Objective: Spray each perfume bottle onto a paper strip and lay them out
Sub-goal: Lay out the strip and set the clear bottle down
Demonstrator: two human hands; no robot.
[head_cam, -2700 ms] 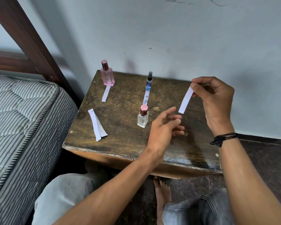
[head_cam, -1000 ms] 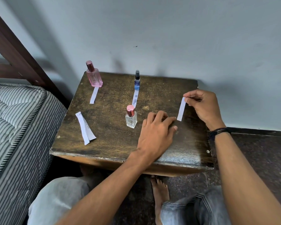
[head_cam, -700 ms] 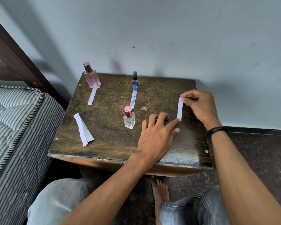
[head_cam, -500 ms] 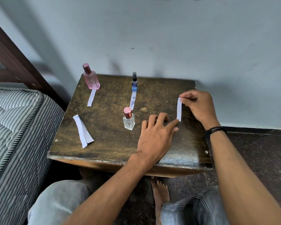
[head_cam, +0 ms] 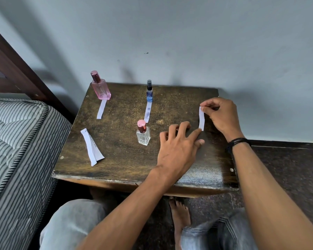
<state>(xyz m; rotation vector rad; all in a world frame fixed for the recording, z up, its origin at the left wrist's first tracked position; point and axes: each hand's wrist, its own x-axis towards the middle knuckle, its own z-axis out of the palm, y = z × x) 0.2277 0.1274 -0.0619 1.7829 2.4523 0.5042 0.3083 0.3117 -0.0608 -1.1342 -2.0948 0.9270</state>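
Note:
On a dark wooden table (head_cam: 119,156) stand a pink perfume bottle (head_cam: 100,87) at the back left, a slim blue spray bottle (head_cam: 149,92) at the back middle, and a small clear bottle with a pink cap (head_cam: 143,132) nearer me. A paper strip (head_cam: 101,109) lies in front of the pink bottle, and a stained strip (head_cam: 148,112) in front of the blue one. My right hand (head_cam: 220,116) pinches the top of a white strip (head_cam: 201,118) at the table's right. My left hand (head_cam: 179,148) lies flat, its index fingertip touching that strip's lower end.
Spare folded paper strips (head_cam: 92,147) lie near the table's left edge. A striped mattress (head_cam: 16,141) and a dark wooden bed frame (head_cam: 13,65) stand to the left. A pale wall is right behind the table. My knees and a bare foot (head_cam: 179,213) are below its front edge.
My right hand has brought the strip down from the air to the table's right side. My left hand has lowered flat onto the table, its fingertip now at the strip's lower end.

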